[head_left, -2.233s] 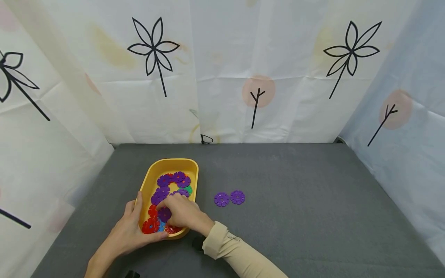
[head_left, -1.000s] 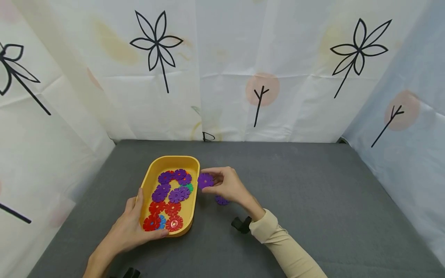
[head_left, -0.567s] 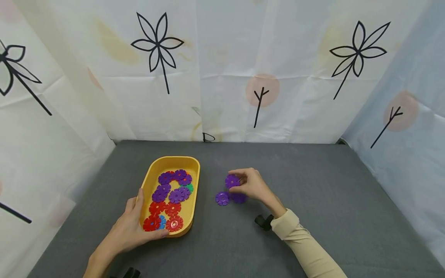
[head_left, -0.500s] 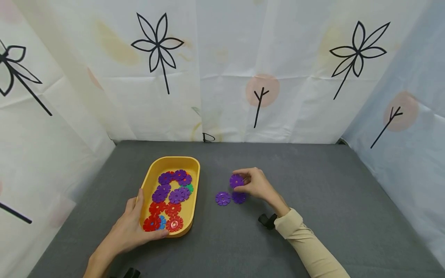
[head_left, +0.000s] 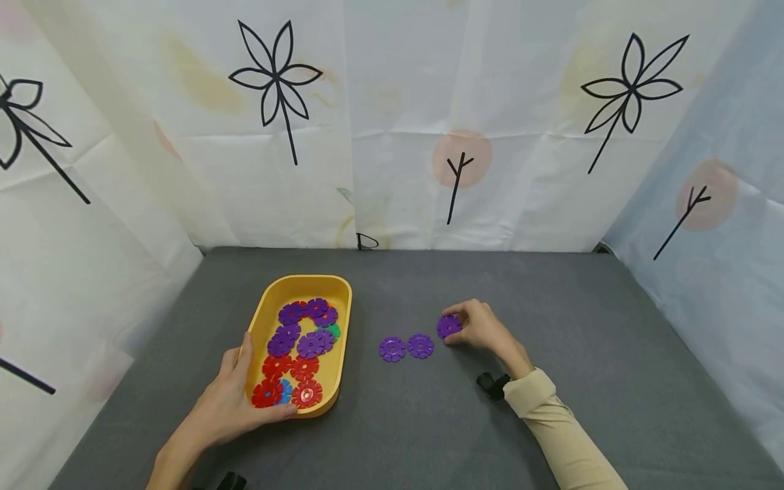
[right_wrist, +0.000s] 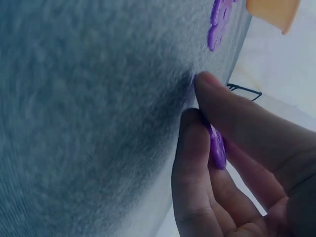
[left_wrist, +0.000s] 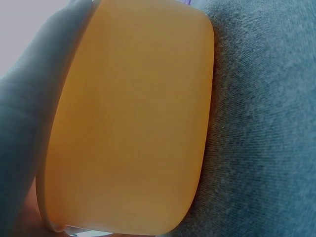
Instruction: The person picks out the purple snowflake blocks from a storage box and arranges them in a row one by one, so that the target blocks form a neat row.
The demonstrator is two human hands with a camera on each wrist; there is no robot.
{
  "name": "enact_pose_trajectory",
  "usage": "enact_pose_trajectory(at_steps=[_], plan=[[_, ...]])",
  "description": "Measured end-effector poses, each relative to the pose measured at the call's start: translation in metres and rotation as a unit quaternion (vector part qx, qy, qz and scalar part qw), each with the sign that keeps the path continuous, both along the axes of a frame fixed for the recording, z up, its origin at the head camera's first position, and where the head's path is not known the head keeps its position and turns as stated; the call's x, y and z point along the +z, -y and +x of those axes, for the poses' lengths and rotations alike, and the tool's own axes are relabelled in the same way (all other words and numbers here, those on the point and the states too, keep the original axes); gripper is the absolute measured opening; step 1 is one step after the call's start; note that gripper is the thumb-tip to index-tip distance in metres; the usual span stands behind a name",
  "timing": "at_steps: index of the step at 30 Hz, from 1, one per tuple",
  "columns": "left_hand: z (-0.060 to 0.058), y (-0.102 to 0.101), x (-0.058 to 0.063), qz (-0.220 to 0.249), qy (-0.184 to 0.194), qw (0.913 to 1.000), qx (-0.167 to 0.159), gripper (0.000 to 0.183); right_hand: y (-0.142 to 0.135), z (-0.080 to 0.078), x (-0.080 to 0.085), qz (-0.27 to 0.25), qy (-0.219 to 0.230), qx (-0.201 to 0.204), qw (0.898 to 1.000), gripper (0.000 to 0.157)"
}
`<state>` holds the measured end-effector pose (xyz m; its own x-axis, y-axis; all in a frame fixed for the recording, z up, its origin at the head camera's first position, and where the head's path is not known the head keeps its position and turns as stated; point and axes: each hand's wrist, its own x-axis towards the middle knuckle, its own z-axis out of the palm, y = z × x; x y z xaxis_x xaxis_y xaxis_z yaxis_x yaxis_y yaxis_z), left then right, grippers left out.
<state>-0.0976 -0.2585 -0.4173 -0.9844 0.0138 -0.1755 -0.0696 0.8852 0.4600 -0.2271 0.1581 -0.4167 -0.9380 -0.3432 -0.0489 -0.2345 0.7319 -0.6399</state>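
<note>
My left hand [head_left: 223, 405] grips the near left corner of a yellow tray [head_left: 346, 320], thumb over the near rim. The tray's orange-looking outer wall [left_wrist: 133, 118] fills much of the left wrist view. Purple, red, blue and green flower-shaped plastic discs lie inside it. My right hand [head_left: 486, 332] pinches a purple flower disc [head_left: 449, 326] between thumb and fingers; in the right wrist view the same flower disc [right_wrist: 217, 148] shows close over the cloth. Left of it on the table, two purple flower discs, one [head_left: 392, 349] and another [head_left: 420, 346], lie side by side in a row.
A dark grey cloth [head_left: 551, 381] covers the table. White and pale blue curtains [head_left: 392, 102] with drawn flowers and trees hang behind and at the sides. A black strap piece [head_left: 493, 386] sits at my right wrist.
My right hand came out of the tray with a purple flower disc and carried it right, past the two discs on the table. My left hand stays on the tray.
</note>
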Motion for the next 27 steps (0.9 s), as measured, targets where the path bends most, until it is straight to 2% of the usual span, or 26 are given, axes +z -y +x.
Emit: enact_pose_trajectory(at_steps=[6, 18, 27], plan=[[-0.001, 0.000, 0.000, 0.000, -0.004, 1.0000, -0.002, 0.147, 0.004, 0.006, 0.003, 0.018, 0.022, 0.007, 1.000, 0.045], [-0.001, -0.001, 0.001, -0.001, -0.009, 1.0000, -0.003, 0.147, 0.014, 0.016, 0.008, 0.045, 0.046, -0.018, 0.998, 0.043], [0.001, 0.000, 0.001, 0.004, -0.012, 0.9999, -0.003, 0.146, 0.024, 0.020, 0.012, 0.048, 0.023, -0.009, 0.999, 0.049]])
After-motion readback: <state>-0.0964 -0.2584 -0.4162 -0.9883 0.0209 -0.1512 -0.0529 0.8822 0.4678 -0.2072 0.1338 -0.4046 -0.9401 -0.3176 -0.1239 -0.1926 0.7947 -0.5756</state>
